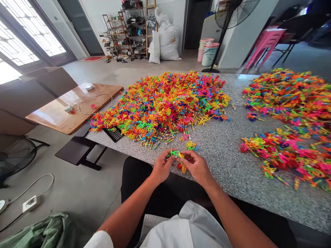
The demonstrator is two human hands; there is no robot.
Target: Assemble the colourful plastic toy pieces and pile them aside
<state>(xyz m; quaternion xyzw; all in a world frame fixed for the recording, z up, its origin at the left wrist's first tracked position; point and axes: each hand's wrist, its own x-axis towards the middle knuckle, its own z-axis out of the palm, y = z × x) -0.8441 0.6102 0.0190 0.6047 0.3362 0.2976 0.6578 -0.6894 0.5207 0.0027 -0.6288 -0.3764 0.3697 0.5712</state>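
Just over the table's front edge, both my hands are closed on small bright plastic pieces. Between the thumb and fingers of my left hand [162, 168] is a green plastic piece [174, 152]. My right hand [198, 168] pinches a yellow plastic piece [183, 168], close against the green one. A bit of red [179, 166] shows below the fingers; whether it is joined to the others I cannot tell. Beyond my hands lies a little cluster of yellow, green and blue pieces [191, 145]. Behind it rises a large heap of mixed colourful plastic pieces [165, 103], with short patterned tubes along its near side.
More piles of pieces [289, 93] cover the right of the speckled grey table [219, 151]. A black slotted tray [114, 134] is partly under the heap's left end. At left stand a wooden board [57, 112] with a cable and a floor fan [15, 155].
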